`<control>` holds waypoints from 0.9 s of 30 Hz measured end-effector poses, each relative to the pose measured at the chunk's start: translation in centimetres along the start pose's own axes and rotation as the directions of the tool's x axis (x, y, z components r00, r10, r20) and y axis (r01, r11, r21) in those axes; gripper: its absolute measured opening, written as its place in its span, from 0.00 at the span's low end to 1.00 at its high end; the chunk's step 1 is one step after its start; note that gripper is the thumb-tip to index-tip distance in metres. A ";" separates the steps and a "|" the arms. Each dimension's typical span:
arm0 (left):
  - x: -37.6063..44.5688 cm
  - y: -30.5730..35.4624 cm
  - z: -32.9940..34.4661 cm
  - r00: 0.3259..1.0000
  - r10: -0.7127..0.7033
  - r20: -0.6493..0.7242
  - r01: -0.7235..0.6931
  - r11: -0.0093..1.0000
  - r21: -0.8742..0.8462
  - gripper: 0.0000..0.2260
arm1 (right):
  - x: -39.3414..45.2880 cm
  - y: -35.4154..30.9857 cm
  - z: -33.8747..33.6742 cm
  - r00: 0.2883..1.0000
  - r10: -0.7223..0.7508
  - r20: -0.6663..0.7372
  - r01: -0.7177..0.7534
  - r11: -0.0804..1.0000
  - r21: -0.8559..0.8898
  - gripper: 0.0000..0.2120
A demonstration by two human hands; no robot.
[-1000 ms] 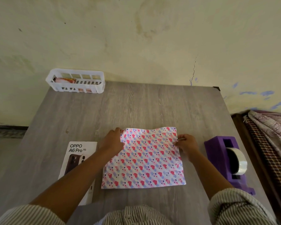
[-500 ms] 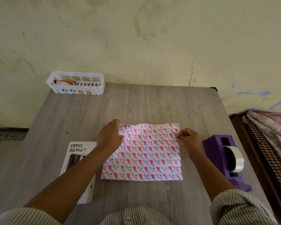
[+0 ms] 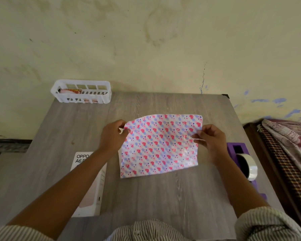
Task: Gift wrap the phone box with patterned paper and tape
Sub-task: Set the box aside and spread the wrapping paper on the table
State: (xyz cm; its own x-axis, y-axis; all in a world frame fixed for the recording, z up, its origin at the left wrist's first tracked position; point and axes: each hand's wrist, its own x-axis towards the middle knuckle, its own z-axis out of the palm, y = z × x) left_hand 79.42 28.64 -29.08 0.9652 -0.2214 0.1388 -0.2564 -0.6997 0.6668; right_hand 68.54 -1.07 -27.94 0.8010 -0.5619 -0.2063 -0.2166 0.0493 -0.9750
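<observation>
A sheet of white wrapping paper (image 3: 159,145) with pink hearts and blue squares is lifted off the grey table (image 3: 146,197), tilted up at its far edge. My left hand (image 3: 112,136) pinches its left edge and my right hand (image 3: 209,140) pinches its right edge. The white phone box (image 3: 89,185) lies flat on the table to the left, partly hidden under my left forearm. A purple tape dispenser (image 3: 241,159) with a clear tape roll stands at the right edge.
A white slotted plastic basket (image 3: 81,92) with some packets sits at the table's far left corner against the wall. A bed with patterned cloth (image 3: 288,145) borders the table on the right.
The paper lay flat on the table with both hands resting at its edges. Now both hands pinch its sides and have raised it off the surface, moving it farther away.
</observation>
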 end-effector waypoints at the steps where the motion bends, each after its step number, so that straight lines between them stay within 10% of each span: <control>1: 0.0 0.3 -0.6 1.000 0.009 -0.009 -0.010 0.999 -0.045 0.08 | -0.1 -0.3 -0.3 0.999 -0.029 0.016 0.028 0.996 0.079 0.07; 10: -2.6 1.3 -4.9 0.987 0.160 0.006 -0.150 0.936 -0.318 0.04 | -1.8 -0.7 -2.3 0.997 -0.042 0.062 0.014 0.920 0.393 0.25; 21: -7.3 -4.5 -1.9 0.774 0.130 0.620 -0.282 0.947 0.153 0.13 | -4.0 4.5 -3.9 0.969 0.232 0.084 -0.220 0.967 -0.130 0.10; 27: -9.1 -4.5 -1.9 0.574 -0.025 0.818 -0.315 0.916 0.249 0.09 | -4.6 6.6 -3.4 0.882 0.437 0.178 -0.114 0.563 -0.818 0.07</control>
State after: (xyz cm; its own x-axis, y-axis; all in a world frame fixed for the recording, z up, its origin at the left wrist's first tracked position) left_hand 71.88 35.08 -31.97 0.5194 -0.6655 -0.5361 -0.5514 -0.7403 0.3847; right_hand 61.52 -0.98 -33.14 0.7108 -0.3273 -0.6226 -0.6702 -0.5838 -0.4582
